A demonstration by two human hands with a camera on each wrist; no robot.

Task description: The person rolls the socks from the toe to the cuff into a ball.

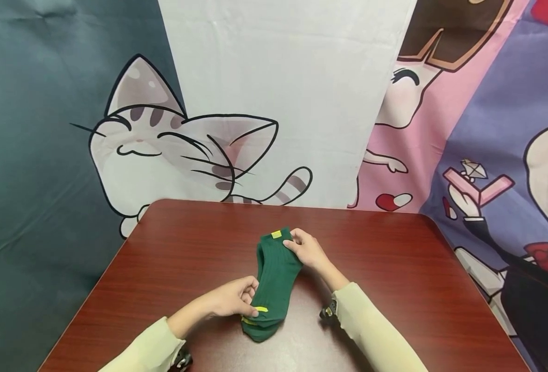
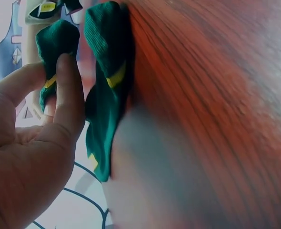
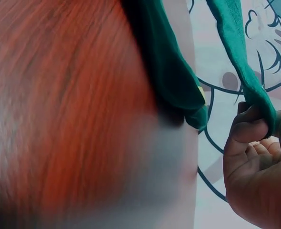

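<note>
Two dark green ribbed socks with yellow marks overlap near the middle of the table. My left hand (image 1: 232, 298) pinches the upper sock (image 1: 277, 276) by its near end, beside a yellow stripe. At its far end, by the yellow tag (image 1: 276, 234), my right hand (image 1: 307, 249) pinches the same sock between thumb and fingers. Both wrist views show this sock raised off the table, stretched between the hands. Beneath it the second sock (image 2: 107, 38) lies on the tabletop, its own yellow stripe visible; from above it is mostly covered.
The reddish-brown wooden table (image 1: 185, 232) has rounded far corners. Behind it hangs a cloth backdrop (image 1: 292, 62) printed with a cartoon cat and figures. Dark wrist devices (image 1: 329, 312) sit at both pale sleeves (image 1: 371, 325).
</note>
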